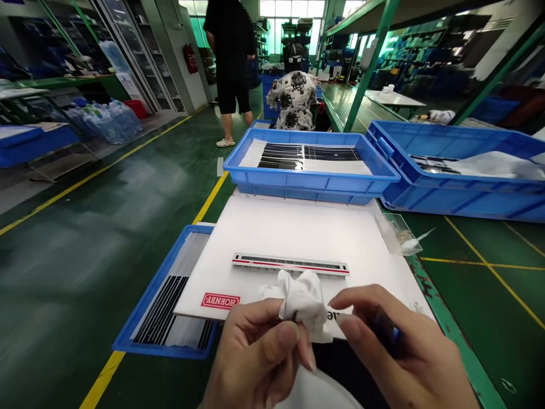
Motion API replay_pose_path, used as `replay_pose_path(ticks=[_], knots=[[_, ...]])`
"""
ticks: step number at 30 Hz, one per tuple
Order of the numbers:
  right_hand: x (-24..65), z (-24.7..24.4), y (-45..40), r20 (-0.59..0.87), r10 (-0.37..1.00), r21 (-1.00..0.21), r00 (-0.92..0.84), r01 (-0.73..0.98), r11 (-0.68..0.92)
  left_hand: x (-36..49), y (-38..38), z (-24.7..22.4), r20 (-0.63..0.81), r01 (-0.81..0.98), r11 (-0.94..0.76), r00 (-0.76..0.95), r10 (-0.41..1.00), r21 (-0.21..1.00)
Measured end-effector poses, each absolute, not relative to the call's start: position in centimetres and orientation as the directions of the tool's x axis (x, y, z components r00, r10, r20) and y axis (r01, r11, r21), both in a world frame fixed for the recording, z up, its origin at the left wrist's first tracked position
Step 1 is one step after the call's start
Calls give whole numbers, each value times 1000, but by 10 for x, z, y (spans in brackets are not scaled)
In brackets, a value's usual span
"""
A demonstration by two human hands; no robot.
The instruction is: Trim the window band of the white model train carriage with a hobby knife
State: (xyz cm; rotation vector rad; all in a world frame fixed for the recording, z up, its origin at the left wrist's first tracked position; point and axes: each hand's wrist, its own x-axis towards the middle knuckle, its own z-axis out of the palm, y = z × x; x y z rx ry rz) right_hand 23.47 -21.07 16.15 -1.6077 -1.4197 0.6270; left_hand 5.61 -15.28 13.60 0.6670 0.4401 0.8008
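My left hand [264,346] pinches a crumpled white cloth [304,301] between thumb and fingers, low over the front of a white board [264,221]. To its right, my right hand [400,346] has thumb and index finger apart, close to the cloth. A dark, shiny object with a blue glint [387,332] lies in its curled fingers; its kind is hidden. Just beyond the cloth, a long, narrow white model train carriage part [290,264] with a red stripe and a dark window band rests on the board.
Behind the board stands a blue tray [315,184] with rows of dark strips. Another blue crate [460,193] is at right, and a lower tray [149,284] at left. A small clear box [398,230] sits at the board's right edge. Two people are farther back.
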Motion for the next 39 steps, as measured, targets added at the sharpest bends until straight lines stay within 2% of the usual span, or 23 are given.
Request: replay_pose_path(ticks=[5,8,10,13,15,17,19,22,27,30,34,39], knots=[[229,174,-199,175,982,-866,76,486,117,56,-153,136,-62,-492,479,648,759,727],[233,171,-203,174,981,-875,83,470,115,56,-153,132,-16,-465,389,626,779,795],[237,171,-208,188,977,-872,98,474,120,56,-155,131,38,-428,269,586,810,863],[241,173,-215,221,973,-829,67,539,151,58,-157,134,201,-363,-31,442,874,931],[243,176,-219,259,966,-787,27,586,195,58,-157,137,332,-306,-225,360,872,925],[245,179,-222,308,951,-737,7,634,234,58,-156,138,420,-266,-342,342,841,901],[247,179,-224,343,939,-672,2,699,245,58,-154,139,437,-259,-362,356,826,896],[248,176,-225,323,946,-625,-8,749,220,59,-152,138,388,-327,-274,365,846,904],[240,179,-217,248,966,-721,-70,652,232,59,-150,134,333,-372,-186,383,862,910],[236,188,-210,250,961,-706,-120,657,265,58,-148,130,318,-357,-179,383,867,917],[238,197,-204,167,974,-618,-154,753,225,56,-143,126,377,-311,-264,398,836,913],[237,194,-200,139,976,-680,-166,701,216,54,-135,128,422,-198,-373,396,815,906]])
